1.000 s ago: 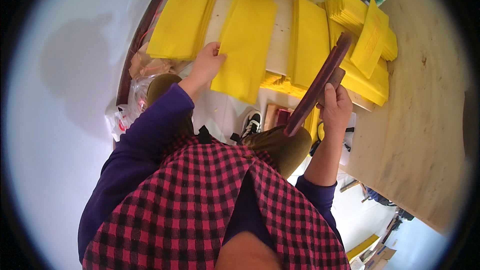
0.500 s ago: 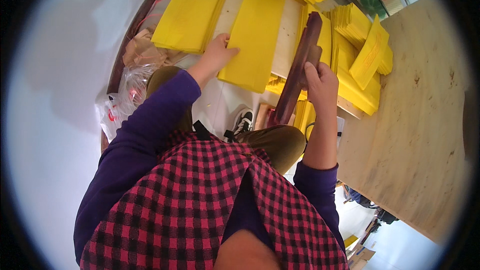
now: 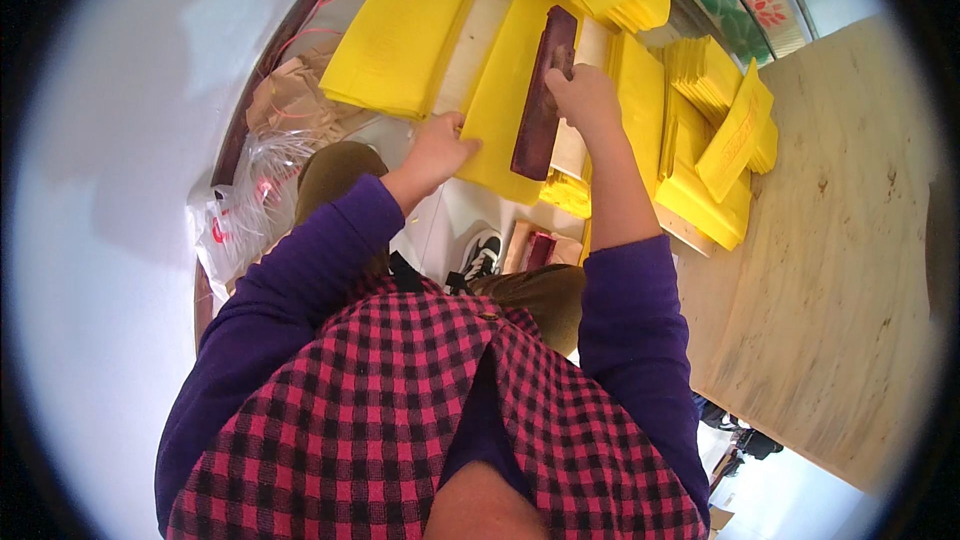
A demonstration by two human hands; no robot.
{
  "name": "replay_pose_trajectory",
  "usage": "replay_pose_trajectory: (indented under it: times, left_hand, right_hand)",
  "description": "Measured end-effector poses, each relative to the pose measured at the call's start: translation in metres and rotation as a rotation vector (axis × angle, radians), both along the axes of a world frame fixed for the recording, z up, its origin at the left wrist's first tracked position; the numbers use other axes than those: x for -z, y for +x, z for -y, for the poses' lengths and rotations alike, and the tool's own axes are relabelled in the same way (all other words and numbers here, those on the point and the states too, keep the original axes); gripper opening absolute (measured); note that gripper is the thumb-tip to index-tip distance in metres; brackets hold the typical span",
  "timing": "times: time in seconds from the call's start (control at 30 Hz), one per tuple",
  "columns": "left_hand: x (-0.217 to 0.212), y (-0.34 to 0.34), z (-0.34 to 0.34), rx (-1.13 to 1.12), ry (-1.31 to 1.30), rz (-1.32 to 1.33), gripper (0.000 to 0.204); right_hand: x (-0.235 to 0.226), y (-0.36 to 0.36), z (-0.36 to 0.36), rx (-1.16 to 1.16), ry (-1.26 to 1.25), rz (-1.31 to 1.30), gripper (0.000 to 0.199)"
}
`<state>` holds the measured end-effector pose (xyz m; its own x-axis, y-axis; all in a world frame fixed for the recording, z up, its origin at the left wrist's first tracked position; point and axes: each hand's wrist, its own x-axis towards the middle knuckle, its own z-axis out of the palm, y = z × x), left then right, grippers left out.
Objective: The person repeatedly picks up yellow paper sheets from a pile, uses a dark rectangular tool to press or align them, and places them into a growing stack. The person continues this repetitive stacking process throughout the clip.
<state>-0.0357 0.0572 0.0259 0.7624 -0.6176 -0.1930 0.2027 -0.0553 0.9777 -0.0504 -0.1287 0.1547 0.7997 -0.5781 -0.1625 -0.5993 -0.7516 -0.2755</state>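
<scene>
While right hand (image 3: pixel 583 98) grips maroon block (image 3: pixel 536 130), left hand (image 3: pixel 436 154) touches yellow paper (image 3: pixel 498 90), grip unclear.

Pale wooden bench (image 3: pixel 485 35) – yellow paper stacks (image 3: pixel 500 90) atop

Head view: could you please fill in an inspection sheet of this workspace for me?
Surface: pale wooden board, mostly covered by yellow stacks.
Job's things: dark red bar over the middle yellow sheet; contact between them cannot be told. A yellow stack lies to the left.
Clutter: crumpled brown paper and a clear plastic bag, at left.
Hands: right hand grips the bar; left hand is at the sheet's left edge, pinch unclear.
Cables: none plainly seen.
Surroundings: large wooden panel at right, white wall at left.
</scene>
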Motion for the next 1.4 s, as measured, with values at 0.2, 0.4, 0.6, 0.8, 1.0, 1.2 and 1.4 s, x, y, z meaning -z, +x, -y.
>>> replay_pose_trajectory:
  times: [0.2, 0.4, 0.6, 0.8, 1.0, 1.2, 1.4]
  left_hand:
    - [-0.003, -0.001, -0.005, 0.044, 0.0, 0.021, 0.024]
    - [0.003, -0.001, -0.001, 0.023, -0.07, 0.049, 0.024]
    - [0.015, -0.002, 0.002, 0.051, -0.07, -0.014, 0.026]
    - [0.026, -0.001, 0.005, 0.044, -0.02, 0.035, 0.025]
    - [0.021, -0.001, 0.003, 0.043, -0.076, 0.093, 0.025]
    - [0.02, 0.001, 0.001, 0.026, 0.001, 0.111, 0.026]
    - [0.021, 0.005, 0.001, 0.096, -0.026, 0.098, 0.025]
  right_hand:
    - [0.007, 0.016, -0.003, 0.02, -0.026, -0.119, 0.043]
    - [0.024, 0.025, -0.007, 0.064, 0.005, -0.238, 0.043]
    - [0.046, 0.025, -0.011, 0.032, -0.111, -0.191, 0.043]
    - [0.059, 0.022, -0.004, 0.034, -0.072, -0.137, 0.045]
    - [0.053, 0.011, 0.007, 0.06, 0.094, 0.013, 0.042]
    - [0.02, -0.069, 0.037, 0.09, 0.947, 0.454, 0.027]
    - [0.011, -0.129, 0.031, -0.065, 1.46, 0.861, 0.033]
